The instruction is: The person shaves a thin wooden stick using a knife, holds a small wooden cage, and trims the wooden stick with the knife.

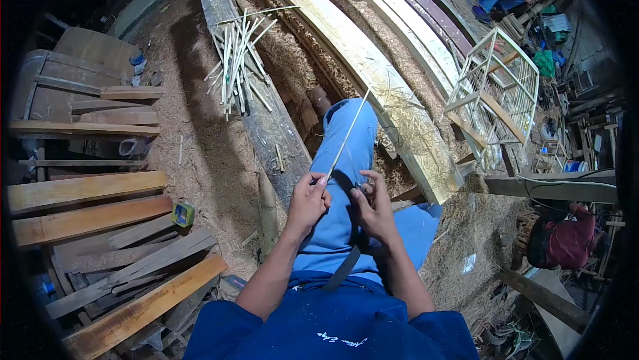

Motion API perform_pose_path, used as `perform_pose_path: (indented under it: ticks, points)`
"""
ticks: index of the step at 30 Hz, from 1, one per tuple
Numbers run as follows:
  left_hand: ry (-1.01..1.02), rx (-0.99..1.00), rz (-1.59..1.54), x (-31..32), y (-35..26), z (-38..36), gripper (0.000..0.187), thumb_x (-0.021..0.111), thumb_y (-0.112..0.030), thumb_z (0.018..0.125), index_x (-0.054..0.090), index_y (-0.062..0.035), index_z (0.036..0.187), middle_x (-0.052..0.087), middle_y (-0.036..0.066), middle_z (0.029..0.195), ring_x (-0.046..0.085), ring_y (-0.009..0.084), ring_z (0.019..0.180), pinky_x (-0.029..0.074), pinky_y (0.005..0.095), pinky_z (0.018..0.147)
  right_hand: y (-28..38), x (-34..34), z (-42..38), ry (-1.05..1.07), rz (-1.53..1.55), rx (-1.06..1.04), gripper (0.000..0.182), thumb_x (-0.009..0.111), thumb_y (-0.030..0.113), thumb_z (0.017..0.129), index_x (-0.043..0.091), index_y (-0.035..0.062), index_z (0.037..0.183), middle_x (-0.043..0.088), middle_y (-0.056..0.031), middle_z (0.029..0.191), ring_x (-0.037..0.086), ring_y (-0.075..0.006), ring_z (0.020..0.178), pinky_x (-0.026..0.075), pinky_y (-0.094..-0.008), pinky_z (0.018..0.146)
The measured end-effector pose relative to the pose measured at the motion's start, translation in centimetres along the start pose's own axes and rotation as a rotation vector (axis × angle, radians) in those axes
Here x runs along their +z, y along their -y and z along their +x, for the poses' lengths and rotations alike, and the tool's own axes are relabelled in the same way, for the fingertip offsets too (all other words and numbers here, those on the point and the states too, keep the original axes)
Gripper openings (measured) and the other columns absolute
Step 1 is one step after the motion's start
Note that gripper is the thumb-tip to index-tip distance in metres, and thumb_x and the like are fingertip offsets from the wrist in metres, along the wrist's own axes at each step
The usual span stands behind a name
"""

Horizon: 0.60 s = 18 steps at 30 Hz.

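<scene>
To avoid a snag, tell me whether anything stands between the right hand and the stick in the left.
Nothing visible does: the right hand, holding something dark and unclear, is apart from the left hand and its stick, above the jeans.

Left of the grey beam [273,137], the shavings-strewn floor [200,154] offers a passage; a loose heap of thin sticks [233,60] obstructs the beam's far part. To the beam's right, the bent knee [339,122], the held stick [349,134] slanting over it, and, farther right, a pale plank [353,47] bar sideways reach.
</scene>
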State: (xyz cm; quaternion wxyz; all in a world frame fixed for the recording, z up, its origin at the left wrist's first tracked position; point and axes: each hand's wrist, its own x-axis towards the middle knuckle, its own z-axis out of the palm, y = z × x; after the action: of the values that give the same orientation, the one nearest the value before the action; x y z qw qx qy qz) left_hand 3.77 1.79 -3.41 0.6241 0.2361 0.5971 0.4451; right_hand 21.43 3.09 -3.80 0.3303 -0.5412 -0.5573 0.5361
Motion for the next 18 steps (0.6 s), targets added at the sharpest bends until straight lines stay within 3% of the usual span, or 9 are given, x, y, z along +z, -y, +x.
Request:
perform_pose_path:
  ticks: [2, 3, 6, 10, 12, 13, 14, 16, 18]
  points:
    - [0.038, -0.05, -0.017, -0.3, -0.1, 0.0, 0.018, 0.051, -0.02, 0.105, 0.054, -0.0042, 0.113, 0.058, 0.003, 0.062, 0.044, 0.0051, 0.046, 0.033, 0.0206, 0.043, -0.6, 0.0, 0.4, 0.036, 0.339, 0.027, 0.027, 0.055, 0.016, 0.103, 0.044, 0.0069, 0.126, 0.06, -0.0033, 0.076, 0.054, -0.008, 0.067, 0.046, -0.0259, 0.06]
    - [0.039, -0.05, -0.015, -0.1, 0.0, 0.0, 0.018, 0.051, -0.02, 0.105, 0.054, -0.0042, 0.113, 0.058, 0.003, 0.062, 0.044, 0.0051, 0.046, 0.033, 0.0206, 0.043, -0.7, -0.1, 0.5, 0.033, 0.341, 0.026, 0.027, 0.055, 0.016, 0.103, 0.044, 0.0069, 0.126, 0.06, -0.0033, 0.076, 0.054, -0.008, 0.067, 0.046, -0.0259, 0.06]
    - [0.029, -0.018, 0.048, 0.3, -0.1, -0.3, 0.019, 0.05, -0.021, 0.106, 0.055, -0.0039, 0.112, 0.057, 0.002, 0.061, 0.044, 0.005, 0.046, 0.032, 0.0207, 0.043, -0.7, -0.4, 0.4, -0.047, 0.197, 0.12, 0.017, 0.056, 0.02, 0.104, 0.058, 0.0044, 0.097, 0.054, 0.002, 0.067, 0.046, -0.0058, 0.06, 0.036, -0.0251, 0.052]
    - [0.047, 0.007, 0.098, 0.5, 0.0, -0.4, 0.02, 0.049, -0.021, 0.106, 0.056, -0.003, 0.107, 0.057, 0.002, 0.06, 0.044, 0.0047, 0.046, 0.033, 0.0213, 0.043, -0.7, -1.3, -0.2, -0.006, -0.079, 0.085, 0.025, 0.064, 0.02, 0.096, 0.059, 0.0012, 0.081, 0.054, -0.0045, 0.06, 0.05, -0.01, 0.06, 0.041, -0.0294, 0.054]
    - [0.052, 0.01, 0.116, 0.7, 0.1, -0.5, 0.02, 0.048, -0.021, 0.106, 0.056, -0.0028, 0.106, 0.057, 0.002, 0.06, 0.044, 0.0046, 0.046, 0.033, 0.0214, 0.043, -0.8, -1.6, -0.3, 0.061, -0.287, -0.056, 0.022, 0.067, 0.017, 0.085, 0.057, -0.0017, 0.08, 0.053, -0.013, 0.061, 0.052, -0.0198, 0.057, 0.042, -0.0359, 0.055]
    - [0.05, 0.027, 0.136, 0.9, 0.0, -0.6, 0.019, 0.048, -0.021, 0.106, 0.055, -0.0029, 0.102, 0.056, 0.002, 0.06, 0.044, 0.0048, 0.046, 0.034, 0.0218, 0.043, -0.5, -1.9, -0.2, 0.107, -0.388, -0.013, 0.022, 0.065, 0.017, 0.079, 0.058, -0.0033, 0.082, 0.054, -0.0213, 0.065, 0.057, -0.0343, 0.06, 0.046, -0.0427, 0.059]
    - [0.051, 0.043, 0.157, 1.1, -0.1, -0.8, 0.02, 0.048, -0.02, 0.106, 0.054, -0.0031, 0.099, 0.056, 0.002, 0.06, 0.045, 0.0051, 0.046, 0.035, 0.0221, 0.043, -0.2, -2.1, -0.1, 0.101, -0.387, -0.01, 0.022, 0.065, 0.017, 0.079, 0.058, -0.0033, 0.082, 0.054, -0.0213, 0.065, 0.057, -0.0343, 0.06, 0.046, -0.0427, 0.059]
    - [0.053, 0.055, 0.164, 1.2, 0.6, -0.8, 0.02, 0.048, -0.02, 0.106, 0.052, -0.0034, 0.096, 0.056, 0.002, 0.06, 0.045, 0.0053, 0.046, 0.035, 0.0225, 0.043, 0.5, -2.5, 0.2, 0.212, -0.478, -0.011, 0.026, 0.066, 0.025, 0.08, 0.063, -0.0005, 0.084, 0.063, -0.0253, 0.074, 0.063, -0.0462, 0.076, 0.05, -0.052, 0.069]
    - [0.055, 0.073, 0.171, 1.4, 0.9, -0.7, 0.021, 0.048, -0.02, 0.106, 0.05, -0.0037, 0.093, 0.056, 0.002, 0.06, 0.045, 0.0055, 0.045, 0.036, 0.0228, 0.043, 1.2, -2.7, 1.0, 0.251, -0.511, 0.06, 0.025, 0.067, 0.024, 0.078, 0.067, -0.0007, 0.083, 0.065, -0.0264, 0.076, 0.066, -0.0454, 0.08, 0.053, -0.0508, 0.073]
